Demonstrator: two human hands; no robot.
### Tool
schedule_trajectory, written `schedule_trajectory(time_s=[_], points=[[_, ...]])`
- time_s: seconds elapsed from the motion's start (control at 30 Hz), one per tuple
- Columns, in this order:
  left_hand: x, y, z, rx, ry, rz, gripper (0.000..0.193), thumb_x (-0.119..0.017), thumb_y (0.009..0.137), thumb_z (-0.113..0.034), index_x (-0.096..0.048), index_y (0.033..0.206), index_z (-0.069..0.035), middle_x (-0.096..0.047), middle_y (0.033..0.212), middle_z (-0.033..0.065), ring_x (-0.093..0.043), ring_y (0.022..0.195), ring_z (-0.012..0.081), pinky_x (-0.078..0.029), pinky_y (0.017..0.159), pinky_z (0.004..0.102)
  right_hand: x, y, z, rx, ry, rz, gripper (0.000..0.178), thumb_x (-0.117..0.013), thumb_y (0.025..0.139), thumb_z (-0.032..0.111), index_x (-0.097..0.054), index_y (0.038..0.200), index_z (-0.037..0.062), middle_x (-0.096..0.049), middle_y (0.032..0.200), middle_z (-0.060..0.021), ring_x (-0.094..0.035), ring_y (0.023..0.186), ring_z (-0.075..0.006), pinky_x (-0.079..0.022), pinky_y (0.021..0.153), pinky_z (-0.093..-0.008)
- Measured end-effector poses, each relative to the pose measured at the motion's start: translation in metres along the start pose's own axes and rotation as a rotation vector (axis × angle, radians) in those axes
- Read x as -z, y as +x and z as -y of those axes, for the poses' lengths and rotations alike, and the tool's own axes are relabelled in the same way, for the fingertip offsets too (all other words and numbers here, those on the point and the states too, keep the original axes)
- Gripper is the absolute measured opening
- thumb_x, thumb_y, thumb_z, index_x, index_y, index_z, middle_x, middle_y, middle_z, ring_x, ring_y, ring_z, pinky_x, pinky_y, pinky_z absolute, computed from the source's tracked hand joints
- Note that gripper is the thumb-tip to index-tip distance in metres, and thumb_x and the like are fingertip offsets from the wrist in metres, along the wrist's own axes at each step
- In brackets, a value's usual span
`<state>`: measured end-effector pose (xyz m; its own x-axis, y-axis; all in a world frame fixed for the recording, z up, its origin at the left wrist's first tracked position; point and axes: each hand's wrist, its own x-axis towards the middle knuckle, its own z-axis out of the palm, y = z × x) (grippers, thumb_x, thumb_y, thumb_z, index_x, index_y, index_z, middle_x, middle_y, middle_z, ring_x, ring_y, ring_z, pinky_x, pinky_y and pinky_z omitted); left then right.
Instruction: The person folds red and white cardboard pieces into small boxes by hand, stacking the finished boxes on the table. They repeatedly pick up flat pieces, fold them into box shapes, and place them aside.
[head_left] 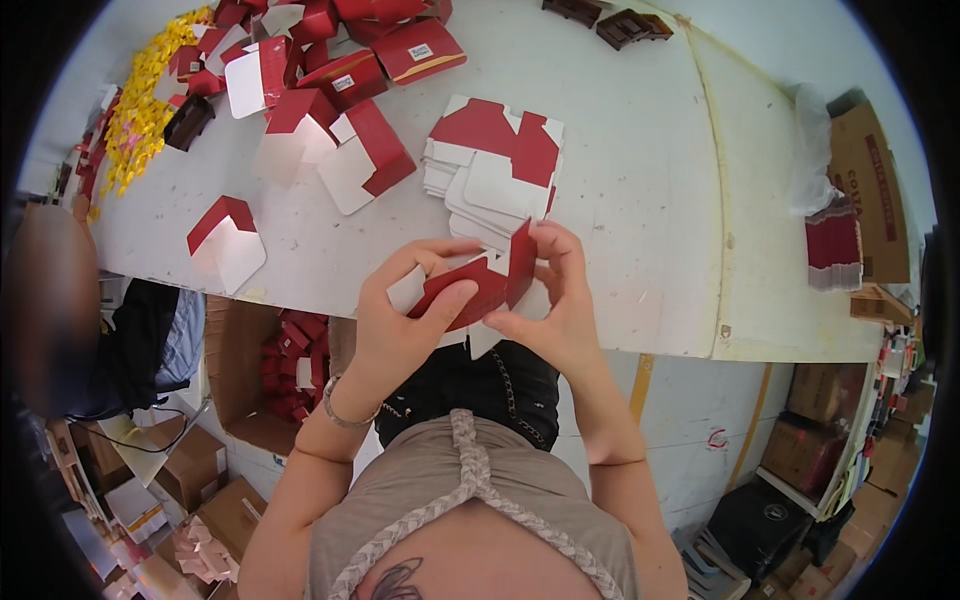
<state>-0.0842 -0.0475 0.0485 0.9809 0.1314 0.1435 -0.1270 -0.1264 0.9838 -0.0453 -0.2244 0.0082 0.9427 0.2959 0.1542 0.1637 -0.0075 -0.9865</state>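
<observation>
Wears a grey-brown top (400, 470) and black bottoms (460, 380).
Has a forked pale braid (466, 460), a thin chain (511, 400), a bracelet (343, 419) on the left wrist (362, 386) and a dark line tattoo (398, 580).

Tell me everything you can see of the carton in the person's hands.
The carton looks like thin card, its panels red, with white flaps showing. It is partly folded, a crease parting two red panels, and tilted above the table's near edge. The left hand and right hand grip it.
</observation>
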Motion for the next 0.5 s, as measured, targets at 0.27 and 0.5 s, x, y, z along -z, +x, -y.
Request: schedule_trajectory(time_s=[0.27, 0.5], points=[[0.015, -0.019, 0.010, 0.041, -0.008, 0.165, 0.035, -0.063, 0.074, -0.003, -0.039, 0.098, -0.008, -0.037, 0.132, 0.0132, -0.045, 0.120, 0.0282, -0.040, 0.096, 0.0386, -0.028, -0.031, 0.004, -0.164, 0.094, -0.043, 0.035, -0.077, 0.068, 0.007, -0.047, 0.087, 0.0050, -0.049, 0.105, -0.0065, -0.050, 0.095, -0.0163, -0.042, 0.083, -0.0277], [0.007, -0.063, 0.029, 0.199, -0.506, -0.036, 0.049, -0.064, 0.076, -0.014, -0.041, 0.118, -0.006, -0.047, 0.110, 0.0071, -0.049, 0.116, 0.0270, -0.044, 0.091, 0.0352, -0.033, -0.067, 0.001, -0.187, 0.506, -0.193, 0.026, -0.073, 0.072, 0.000, -0.050, 0.082, 0.0077, -0.055, 0.098, -0.0063, -0.052, 0.090, -0.0125, -0.040, 0.083, -0.0275]])
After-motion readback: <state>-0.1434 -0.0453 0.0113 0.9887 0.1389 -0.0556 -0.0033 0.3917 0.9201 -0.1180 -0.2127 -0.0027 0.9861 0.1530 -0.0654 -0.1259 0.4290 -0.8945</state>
